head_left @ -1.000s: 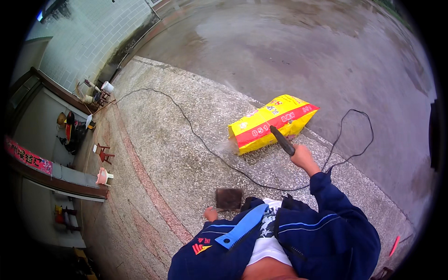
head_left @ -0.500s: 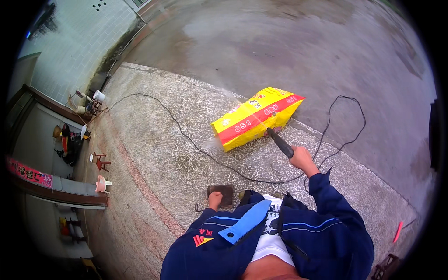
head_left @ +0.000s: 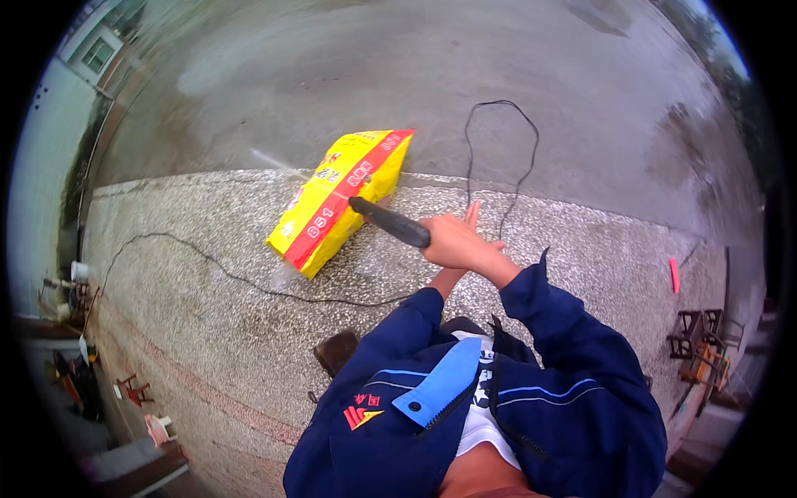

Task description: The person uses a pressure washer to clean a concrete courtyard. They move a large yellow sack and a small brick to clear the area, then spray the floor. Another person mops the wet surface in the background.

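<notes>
In my right hand (head_left: 459, 242) is a black wand-like handle (head_left: 394, 224), gripped firmly and pointing up and left over a yellow-and-red printed sack (head_left: 320, 203). A thin pale streak runs from the handle's tip across the sack; whether it is a water jet or a slim rod, I cannot make out. My left hand (head_left: 473, 214) reaches beneath my right wrist, mostly hidden behind it. Its visible fingers stretch out, close by a looped black cord (head_left: 534, 133). The sack lies on its side on the pebbled paving.
A dark flat block (head_left: 336, 353) rests on the pebbled paving near my left side. The cord's other stretch curves off left toward a white bucket (head_left: 79, 271). Small stools (head_left: 134, 390) stand at far left, wooden furniture (head_left: 697, 336) at right. Smooth concrete (head_left: 349, 58) lies beyond.
My left hand has come from above the dark block across to my right hand. My view has turned, shifting the sack leftward in the picture. The right hand still grips the handle.
</notes>
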`<action>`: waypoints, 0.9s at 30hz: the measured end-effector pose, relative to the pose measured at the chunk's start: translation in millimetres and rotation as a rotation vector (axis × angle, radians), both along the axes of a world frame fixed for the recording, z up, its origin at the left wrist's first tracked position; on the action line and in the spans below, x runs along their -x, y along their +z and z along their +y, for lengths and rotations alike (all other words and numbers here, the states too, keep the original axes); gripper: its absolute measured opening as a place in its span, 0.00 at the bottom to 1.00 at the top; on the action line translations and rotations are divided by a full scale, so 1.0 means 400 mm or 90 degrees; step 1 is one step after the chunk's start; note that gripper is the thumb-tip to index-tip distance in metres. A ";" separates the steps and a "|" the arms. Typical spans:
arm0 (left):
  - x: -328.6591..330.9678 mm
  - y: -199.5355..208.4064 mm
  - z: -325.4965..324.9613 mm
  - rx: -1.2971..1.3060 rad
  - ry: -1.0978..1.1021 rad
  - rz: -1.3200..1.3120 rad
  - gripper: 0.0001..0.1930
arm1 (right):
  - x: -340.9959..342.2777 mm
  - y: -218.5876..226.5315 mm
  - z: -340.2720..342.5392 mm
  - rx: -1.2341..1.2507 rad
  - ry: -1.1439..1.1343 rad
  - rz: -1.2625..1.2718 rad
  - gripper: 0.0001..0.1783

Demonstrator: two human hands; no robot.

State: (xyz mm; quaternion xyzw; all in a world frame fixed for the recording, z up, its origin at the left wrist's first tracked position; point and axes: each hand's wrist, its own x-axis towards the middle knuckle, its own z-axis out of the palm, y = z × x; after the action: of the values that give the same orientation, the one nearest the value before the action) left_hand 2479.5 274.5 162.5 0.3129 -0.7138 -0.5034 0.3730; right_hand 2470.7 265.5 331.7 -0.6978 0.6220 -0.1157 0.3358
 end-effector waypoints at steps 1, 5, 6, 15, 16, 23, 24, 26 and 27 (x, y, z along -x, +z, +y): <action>0.026 0.001 -0.002 0.036 0.050 0.013 0.47 | -0.011 0.019 0.001 -0.012 0.005 -0.012 0.11; 0.170 0.035 0.039 0.009 -0.191 0.062 0.35 | 0.043 0.073 -0.018 -0.015 -0.006 -0.080 0.13; 0.195 0.046 0.050 -0.055 -0.245 0.073 0.32 | 0.072 0.082 -0.031 -0.006 -0.015 -0.090 0.13; 0.384 -0.173 0.080 -0.311 -0.289 -0.004 0.25 | 0.639 0.292 -0.292 0.016 -0.072 -0.063 0.16; 0.346 -0.227 0.084 -0.152 -0.196 -0.169 0.23 | 0.730 0.340 -0.324 -0.042 -0.101 -0.082 0.14; -0.065 -0.270 0.045 -0.099 0.402 -0.541 0.14 | 1.311 0.316 -0.470 -0.165 -0.244 -0.371 0.08; -0.124 -0.233 0.060 0.011 0.467 -0.585 0.16 | 1.352 0.298 -0.478 -0.172 -0.249 -0.411 0.08; -0.252 -0.155 0.103 0.041 0.523 -0.740 0.15 | 1.429 0.251 -0.504 -0.195 -0.272 -0.449 0.09; -0.297 -0.110 0.132 -0.009 0.636 -0.701 0.13 | 1.456 0.226 -0.513 -0.207 -0.285 -0.464 0.09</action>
State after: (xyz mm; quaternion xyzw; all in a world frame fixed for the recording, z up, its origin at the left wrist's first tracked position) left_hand 2598.3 327.2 118.5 0.8096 -0.5670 -0.0486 0.1439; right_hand 1888.5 60.2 422.1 -0.3983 0.6085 -0.3243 0.6049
